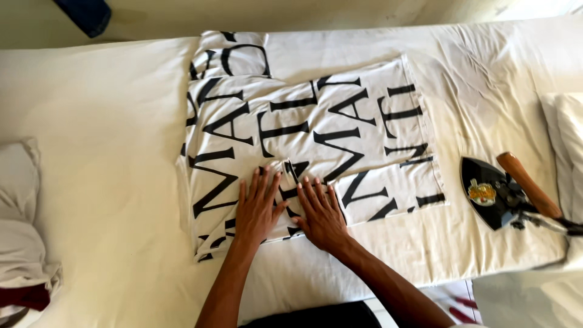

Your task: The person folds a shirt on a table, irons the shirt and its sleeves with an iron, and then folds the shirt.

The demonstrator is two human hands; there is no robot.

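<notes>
— White cotton garment [303, 136] with large black letters printed all over it: where does it lie?

— Flat on the cream sheet-covered worktop [103, 152], near the middle, folded into a rough rectangle with a smaller folded part sticking out at its far left corner.

— And the hands?

— Both rest palm down on the near edge of the garment, side by side. The left hand [257, 209] lies flat with its fingers [265, 182] spread a little and pointing away from the person. The right hand [322, 215] lies just beside it, fingers [316, 191] also slightly spread, angled toward the left. Neither pinches the cloth; they press on it.

— Anything by the hands?

— A small fold of the fabric stands up between the two hands, near the fingertips.

— What else is on the surface?

— To the right, well apart from the garment, a black charcoal iron with a brown wooden handle [507, 191] lies tipped on its side. A pile of white cloth [21, 225] sits at the left edge, and a dark blue object [85, 13] shows at the top left.
</notes>
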